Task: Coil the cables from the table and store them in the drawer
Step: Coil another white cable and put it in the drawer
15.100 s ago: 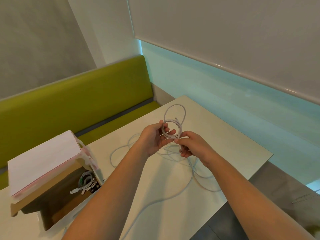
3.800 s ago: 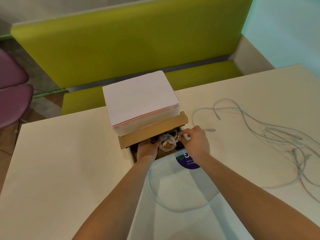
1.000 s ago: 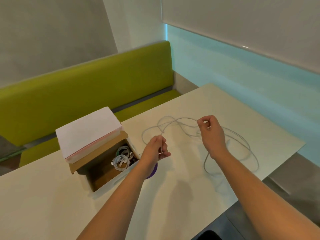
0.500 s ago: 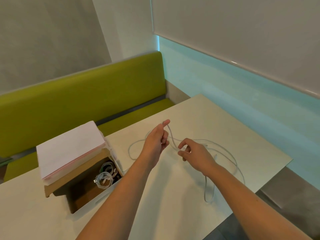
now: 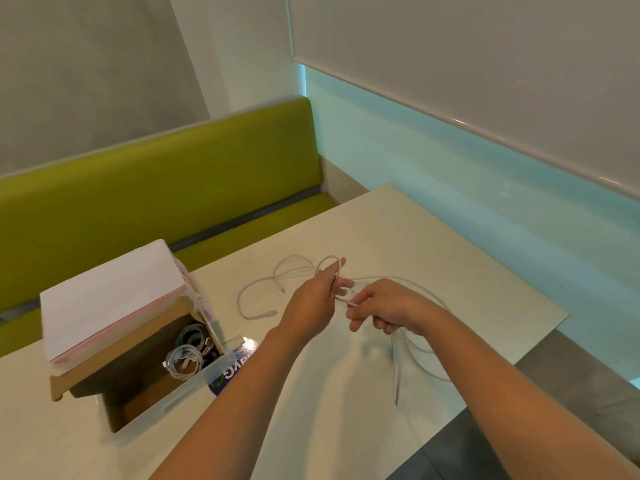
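A thin white cable (image 5: 349, 299) is held above the desk (image 5: 433, 244) between both hands. A small loop of it is draped over the raised fingers of the left hand (image 5: 313, 303), whose grip is curled round the strand, while its end is pinched by the right hand (image 5: 388, 306). The rest trails off in loose, pale curves — some over the desk to the right, some toward the edge. More loose cable (image 5: 258, 297) lies spread behind the hands. In the open drawer (image 5: 180, 393) at the left, coiled cables (image 5: 185, 360) are already stored — white, bundled in rings.
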A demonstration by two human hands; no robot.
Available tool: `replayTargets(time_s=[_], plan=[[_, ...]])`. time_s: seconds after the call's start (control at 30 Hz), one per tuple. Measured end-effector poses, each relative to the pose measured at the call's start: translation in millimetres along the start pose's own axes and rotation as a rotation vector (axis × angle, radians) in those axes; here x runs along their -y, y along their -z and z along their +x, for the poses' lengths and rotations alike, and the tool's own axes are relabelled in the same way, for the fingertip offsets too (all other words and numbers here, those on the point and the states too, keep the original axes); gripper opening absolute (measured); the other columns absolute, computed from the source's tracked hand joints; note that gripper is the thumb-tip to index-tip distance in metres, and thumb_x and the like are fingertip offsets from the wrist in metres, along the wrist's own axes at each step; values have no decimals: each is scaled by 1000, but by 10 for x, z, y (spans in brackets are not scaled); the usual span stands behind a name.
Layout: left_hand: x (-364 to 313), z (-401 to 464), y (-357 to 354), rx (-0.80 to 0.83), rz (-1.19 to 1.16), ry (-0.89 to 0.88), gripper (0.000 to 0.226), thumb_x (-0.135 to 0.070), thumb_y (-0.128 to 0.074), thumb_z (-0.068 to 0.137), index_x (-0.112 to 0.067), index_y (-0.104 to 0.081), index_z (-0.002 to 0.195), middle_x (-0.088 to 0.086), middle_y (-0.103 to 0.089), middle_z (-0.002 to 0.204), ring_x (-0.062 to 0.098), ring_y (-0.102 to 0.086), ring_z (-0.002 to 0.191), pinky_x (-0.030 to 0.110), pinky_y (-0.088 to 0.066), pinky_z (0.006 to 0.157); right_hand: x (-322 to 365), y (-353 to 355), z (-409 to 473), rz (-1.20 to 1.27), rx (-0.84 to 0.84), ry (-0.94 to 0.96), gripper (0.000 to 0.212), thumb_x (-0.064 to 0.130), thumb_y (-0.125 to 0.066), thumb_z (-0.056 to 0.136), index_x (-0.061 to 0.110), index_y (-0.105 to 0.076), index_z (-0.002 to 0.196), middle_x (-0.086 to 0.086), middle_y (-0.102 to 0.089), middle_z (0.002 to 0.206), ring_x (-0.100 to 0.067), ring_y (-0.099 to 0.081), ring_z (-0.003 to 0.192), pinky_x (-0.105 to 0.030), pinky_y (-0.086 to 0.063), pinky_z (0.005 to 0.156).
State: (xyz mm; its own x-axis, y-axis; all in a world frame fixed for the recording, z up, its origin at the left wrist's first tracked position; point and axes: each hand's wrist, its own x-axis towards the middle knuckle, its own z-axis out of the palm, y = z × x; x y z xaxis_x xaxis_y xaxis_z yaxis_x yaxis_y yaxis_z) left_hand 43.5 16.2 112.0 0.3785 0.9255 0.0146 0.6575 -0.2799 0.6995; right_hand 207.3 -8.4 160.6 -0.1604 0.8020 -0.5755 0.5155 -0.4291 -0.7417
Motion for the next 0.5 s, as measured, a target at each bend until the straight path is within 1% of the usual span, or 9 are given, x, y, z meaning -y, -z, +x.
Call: replayTargets(time_s=[0.07, 0.1, 0.13, 0.17, 0.23, 0.3, 0.4, 0.47, 0.5], plan=[[36, 26, 32, 13, 192, 10, 55, -6, -34, 100, -32, -34, 149, -11, -65, 121, 14, -50, 128, 32, -46, 98, 5, 91, -27, -102, 3, -17, 5, 15, -68, 88, 11, -66, 90, -4, -76, 80, -12, -36, 47, -19, -33, 42], [52, 38, 53, 24, 244, 22, 53, -7, -34, 100, -31, -37, 148, -11, -66, 114, 15, -47, 130, 32, -45, 97, 7, 138, -33, -141, -16, -14, 6, 16, -68, 89, 11, -65, 87, -3, -76, 78, -12, -36, 45, -19, -32, 41], [70, 49, 75, 38, 251, 37, 48, -12, -34, 101, -31, -42, 144, -11, -67, 106, 17, -50, 126, 32, -46, 95, 13, 190, -36, -178, -49, 4, 7, 17, -69, 88, 12, -65, 85, -2, -76, 77, -11, -38, 44, -18, -32, 41], [78, 51, 96, 60, 214, 59, 41, -19, -33, 103, -31, -49, 138, -11, -67, 97, 17, -57, 115, 32, -48, 89, 21, 240, -39, -226, -94, 34, 8, 19, -71, 87, 14, -67, 83, 0, -76, 77, -8, -43, 44, -17, -33, 42], [86, 53, 135, 117, 20, 134, 34, -26, -32, 104, -29, -63, 119, -7, -66, 80, 13, -62, 82, 31, -48, 72, 43, 343, -30, -324, -211, 120, 7, 25, -78, 81, 23, -72, 79, 5, -75, 80, -5, -59, 62, -17, -42, 53], [67, 56, 150, 137, -229, 181, 37, -25, -34, 100, -23, -71, 101, -1, -59, 67, 12, -52, 61, 28, -42, 61, 65, 444, -8, -346, -283, 185, 5, 30, -80, 78, 31, -76, 77, 9, -74, 84, -10, -64, 81, -23, -46, 68], [1, 85, 194, 149, -443, 183, 38, -22, -37, 90, -12, -74, 85, -3, -48, 52, 10, -46, 53, 27, -43, 59, 85, 549, 45, -396, -291, 291, 3, 34, -75, 83, 35, -77, 82, 16, -73, 85, -8, -65, 86, -29, -51, 78], [-60, 99, 235, 182, -622, 197, 36, -13, -36, 92, -6, -70, 81, -1, -44, 51, 12, -43, 49, 25, -52, 66, 102, 575, 67, -421, -321, 348, 7, 38, -70, 87, 37, -77, 84, 23, -68, 81, -8, -63, 84, -33, -51, 77], [-86, 96, 257, 187, -745, 199, 37, -12, -34, 92, -3, -68, 80, 3, -38, 52, 14, -37, 48, 28, -55, 69, 114, 571, 71, -456, -348, 359, 9, 42, -67, 88, 39, -76, 86, 23, -62, 81, -8, -60, 83, -32, -48, 75]])
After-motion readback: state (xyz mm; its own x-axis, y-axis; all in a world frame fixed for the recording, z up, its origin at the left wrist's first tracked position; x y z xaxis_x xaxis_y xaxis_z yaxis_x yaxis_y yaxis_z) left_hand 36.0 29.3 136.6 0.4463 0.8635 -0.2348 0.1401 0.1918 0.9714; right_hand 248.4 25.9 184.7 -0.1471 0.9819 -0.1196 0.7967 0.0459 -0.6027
